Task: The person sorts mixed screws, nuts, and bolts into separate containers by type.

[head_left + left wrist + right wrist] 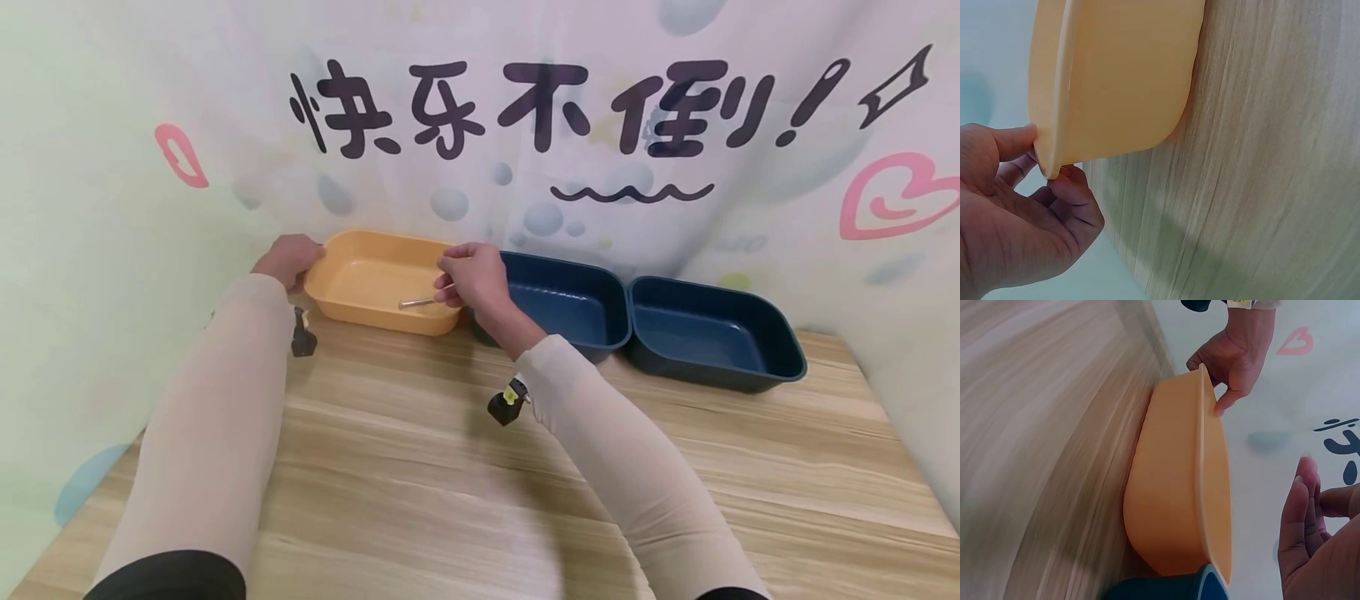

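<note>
A yellow plastic basin (375, 287) stands on the table against the back cloth. My left hand (288, 257) grips its left end, thumb and fingers pinching the rim (1063, 94) in the left wrist view. Over the basin's right end hovers my right hand (476, 279), its fingers (1297, 519) loosely bent and nothing visible between them and the thumb in the right wrist view. A thin silvery rod (416, 303) shows against the basin's inside, just below and left of the right fingers. In the right wrist view the basin's wall hides its inside.
Right of the yellow basin stands a dark blue basin (562, 304), with another blue basin (712, 333) beside it. All sit along the table's back edge. A printed cloth (510, 192) hangs behind them. The wood-grain table (405, 467) extends toward me.
</note>
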`<state>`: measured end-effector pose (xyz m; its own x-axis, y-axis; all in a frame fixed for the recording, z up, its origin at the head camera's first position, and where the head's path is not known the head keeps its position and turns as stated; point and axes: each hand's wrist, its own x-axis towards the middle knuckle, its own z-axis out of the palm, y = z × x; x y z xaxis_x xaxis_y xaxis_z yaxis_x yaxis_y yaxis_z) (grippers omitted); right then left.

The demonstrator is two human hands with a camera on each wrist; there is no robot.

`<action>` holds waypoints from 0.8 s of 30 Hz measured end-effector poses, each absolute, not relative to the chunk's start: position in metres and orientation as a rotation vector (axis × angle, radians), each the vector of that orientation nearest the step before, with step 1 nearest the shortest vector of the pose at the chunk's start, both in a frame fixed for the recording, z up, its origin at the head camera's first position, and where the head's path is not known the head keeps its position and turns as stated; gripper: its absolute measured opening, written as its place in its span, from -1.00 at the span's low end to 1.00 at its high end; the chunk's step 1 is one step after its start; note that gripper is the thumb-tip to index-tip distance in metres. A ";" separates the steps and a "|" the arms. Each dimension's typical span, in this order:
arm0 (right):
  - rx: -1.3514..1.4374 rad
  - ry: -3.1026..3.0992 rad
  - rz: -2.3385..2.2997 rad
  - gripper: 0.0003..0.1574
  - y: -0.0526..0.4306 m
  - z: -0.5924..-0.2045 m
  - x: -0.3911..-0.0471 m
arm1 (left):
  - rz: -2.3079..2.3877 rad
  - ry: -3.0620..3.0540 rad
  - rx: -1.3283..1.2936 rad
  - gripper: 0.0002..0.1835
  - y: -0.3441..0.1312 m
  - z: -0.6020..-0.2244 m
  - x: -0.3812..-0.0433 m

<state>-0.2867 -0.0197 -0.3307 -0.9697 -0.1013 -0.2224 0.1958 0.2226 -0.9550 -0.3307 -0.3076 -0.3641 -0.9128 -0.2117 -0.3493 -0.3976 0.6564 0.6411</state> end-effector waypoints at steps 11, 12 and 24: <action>0.103 2.273 -1.789 -0.74 -0.006 -0.332 -0.286 | 1.122 2.618 -0.501 -0.68 -0.305 -0.364 -0.330; 0.097 2.280 -1.780 -0.73 -0.004 -0.332 -0.285 | 1.131 2.614 -0.505 -0.68 -0.305 -0.364 -0.330; 0.032 2.337 -1.714 -0.68 0.029 -0.332 -0.270 | 1.143 2.609 -0.523 -0.69 -0.309 -0.368 -0.332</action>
